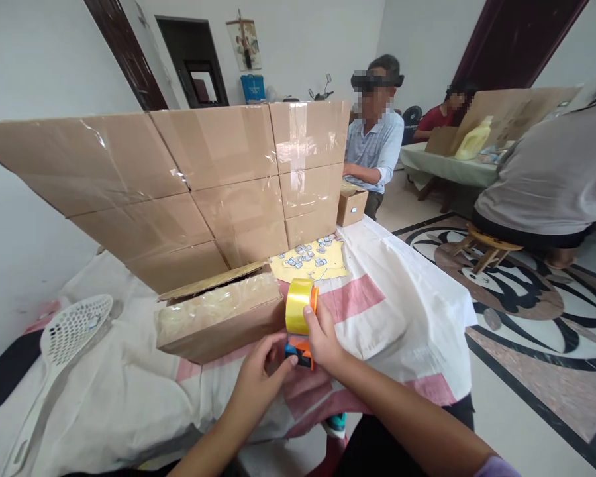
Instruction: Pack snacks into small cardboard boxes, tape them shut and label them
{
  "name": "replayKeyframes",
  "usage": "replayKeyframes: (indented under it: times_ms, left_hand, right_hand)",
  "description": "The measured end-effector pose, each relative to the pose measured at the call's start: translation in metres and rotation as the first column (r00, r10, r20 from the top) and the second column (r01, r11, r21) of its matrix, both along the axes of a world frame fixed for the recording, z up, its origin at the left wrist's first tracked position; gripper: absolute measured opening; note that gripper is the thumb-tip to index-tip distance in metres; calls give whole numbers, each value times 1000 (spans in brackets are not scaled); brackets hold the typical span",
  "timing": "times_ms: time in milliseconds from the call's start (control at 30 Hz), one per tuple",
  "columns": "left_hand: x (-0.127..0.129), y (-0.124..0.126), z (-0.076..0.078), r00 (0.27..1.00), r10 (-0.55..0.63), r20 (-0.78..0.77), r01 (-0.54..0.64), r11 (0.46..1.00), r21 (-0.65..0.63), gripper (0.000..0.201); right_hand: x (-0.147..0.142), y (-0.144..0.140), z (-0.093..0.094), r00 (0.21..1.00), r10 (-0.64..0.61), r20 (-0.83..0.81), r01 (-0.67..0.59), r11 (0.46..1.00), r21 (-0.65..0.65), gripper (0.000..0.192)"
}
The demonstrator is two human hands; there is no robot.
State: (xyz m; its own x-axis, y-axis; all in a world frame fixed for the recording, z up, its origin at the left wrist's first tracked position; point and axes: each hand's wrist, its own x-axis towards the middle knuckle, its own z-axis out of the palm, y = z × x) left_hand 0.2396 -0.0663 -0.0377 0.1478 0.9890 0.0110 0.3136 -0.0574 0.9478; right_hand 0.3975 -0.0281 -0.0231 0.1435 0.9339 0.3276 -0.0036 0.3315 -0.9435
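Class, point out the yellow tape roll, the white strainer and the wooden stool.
Yellow tape roll (297, 305): head view, on its shiny outer side.
White strainer (75, 330): head view, on its holed bowl.
Wooden stool (495, 240): head view, on its seat.

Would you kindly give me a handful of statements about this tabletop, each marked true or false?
1. The right hand holds an orange tape dispenser bearing a wide yellow tape roll. True.
2. The left hand is on the white perforated plastic skimmer. False: its thumb is at the dispenser's blue-and-black part.
3. The long brown cardboard box lies in front of the tall standing cardboard panel. True.
4. The skimmer lies to the right of the box. False: it lies to the left.
5. A flat yellow sheet lies on the white-and-pink cloth. True.
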Motion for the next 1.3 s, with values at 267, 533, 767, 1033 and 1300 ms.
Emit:
replayKeyframes:
  times_ms: [267,533,767,1033,1300]
  left_hand:
    - [0,4,-11,985,-49,167,73,987,-144,41]
    - [-4,7,4,986,-36,165,45,998,-50,40]
    - [5,1,4,949,-69,308,165,941,-297,58]
    - [19,-7,-5,965,-24,260,107,944,-312,72]
    - [23,-13,-10,974,-47,224,119,940,-320,69]
  right_hand:
    - [0,-6,0,996,16,82,-19,999,39,35]
    - [6,4,-1,989,-26,144,6,991,136,37]
    - [6,6,1,984,-80,161,60,990,129,41]
    - [15,14,13,984,-174,39,171,983,71,46]
    - [26,28,21,973,-221,-64,220,975,-25,42]
